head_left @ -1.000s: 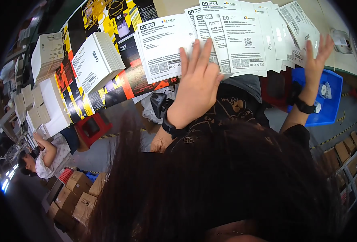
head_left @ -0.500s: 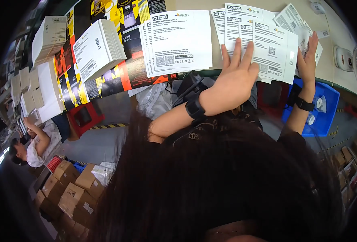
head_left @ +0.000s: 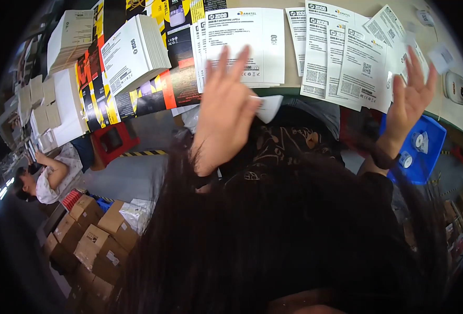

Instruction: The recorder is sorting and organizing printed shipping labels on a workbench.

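My left hand (head_left: 223, 107), blurred and with fingers spread, is over the near part of a stack of white printed sheets (head_left: 268, 42). Beside its thumb a small white piece (head_left: 269, 108) shows at the table edge; whether the hand touches it is unclear. My right hand (head_left: 410, 102) is raised at the right, fingers apart, just right of several overlapping printed sheets (head_left: 365, 70). Close to its fingertips are a blurred pale scrap (head_left: 410, 36) and a small white label (head_left: 441, 58); I cannot make out whether either touches a finger.
Thick stacks of folded white leaflets (head_left: 132, 55) stand on dark, yellow and red printed sheets at the left. A round white device (head_left: 455, 88) lies far right. A blue bin (head_left: 425, 144) holds white rolls below the table edge. Cardboard boxes (head_left: 98, 246) and another person (head_left: 51, 175) are at lower left.
My left hand has left the fanned sheets and moved left to the other stack. My right hand has shifted slightly right and down, away from the sheets. The whole view has shifted a little.
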The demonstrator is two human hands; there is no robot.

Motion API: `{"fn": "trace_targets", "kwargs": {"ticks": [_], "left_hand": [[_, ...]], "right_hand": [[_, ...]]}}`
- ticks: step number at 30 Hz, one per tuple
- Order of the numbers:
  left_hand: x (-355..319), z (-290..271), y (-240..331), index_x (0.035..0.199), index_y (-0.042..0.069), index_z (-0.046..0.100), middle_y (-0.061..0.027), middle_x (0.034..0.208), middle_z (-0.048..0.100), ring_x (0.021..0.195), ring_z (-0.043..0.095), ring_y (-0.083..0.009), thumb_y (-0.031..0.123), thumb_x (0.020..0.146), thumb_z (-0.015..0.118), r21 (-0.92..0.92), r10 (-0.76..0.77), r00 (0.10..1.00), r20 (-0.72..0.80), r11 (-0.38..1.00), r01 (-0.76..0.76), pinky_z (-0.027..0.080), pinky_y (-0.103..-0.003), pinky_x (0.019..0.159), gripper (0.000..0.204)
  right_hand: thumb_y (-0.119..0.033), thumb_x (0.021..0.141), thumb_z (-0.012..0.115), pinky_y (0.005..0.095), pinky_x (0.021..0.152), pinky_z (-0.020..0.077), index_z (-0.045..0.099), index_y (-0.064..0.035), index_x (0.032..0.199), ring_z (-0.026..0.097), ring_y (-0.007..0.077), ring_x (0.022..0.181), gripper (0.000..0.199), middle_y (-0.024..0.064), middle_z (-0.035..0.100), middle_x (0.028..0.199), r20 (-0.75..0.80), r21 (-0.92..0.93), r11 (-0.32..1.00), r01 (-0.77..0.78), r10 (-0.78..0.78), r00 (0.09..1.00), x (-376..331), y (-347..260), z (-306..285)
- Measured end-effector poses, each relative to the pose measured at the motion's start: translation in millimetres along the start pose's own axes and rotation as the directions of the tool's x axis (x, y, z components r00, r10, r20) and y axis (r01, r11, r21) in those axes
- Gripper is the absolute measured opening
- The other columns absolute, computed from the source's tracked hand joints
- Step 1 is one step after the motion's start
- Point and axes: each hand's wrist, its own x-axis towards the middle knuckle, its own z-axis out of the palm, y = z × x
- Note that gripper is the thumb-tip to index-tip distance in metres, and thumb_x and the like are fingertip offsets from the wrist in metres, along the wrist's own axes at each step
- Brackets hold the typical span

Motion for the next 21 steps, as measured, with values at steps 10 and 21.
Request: {"fn": "trace_targets", "kwargs": {"ticks": [10, 21], "left_hand": [[-11.4, 35.7, -1.6, 0.078, 0.003, 0.049, -0.0131, 0.138, 0.038, 0.131, 0.024, -0.0405, 0.01, 0.082, 0.054, 0.264, -0.181, 0.983, 0.033, 0.95, 0.166, 0.013, -0.055, 0.107, 0.01], [-12.5, 42.5, 0.0, 0.079, 0.003, 0.047, -0.0131, 0.137, 0.039, 0.13, 0.03, -0.0346, 0.01, 0.082, 0.056, 0.064, -0.038, 0.993, 0.113, 0.997, 0.031, 0.022, -0.05, 0.105, 0.012]], "right_hand": [[0.005, 0.082, 0.056, 0.0257, 0.083, 0.0422, 0.035, 0.0059, 0.126, 0.056, 0.0155, 0.088, 0.049, 0.0123, 0.06, 0.093, 0.336, 0.376, 0.827, -0.418, 0.299, 0.893, -6.1, -24.0, 75.3], [0.004, 0.08, 0.061, 0.023, 0.072, 0.0442, 0.041, 0.0, 0.123, 0.057, 0.0122, 0.074, 0.048, 0.0057, 0.059, 0.085, 0.372, 0.253, 0.839, -0.483, 0.376, 0.848, -4.7, -0.4, 73.0]]}}
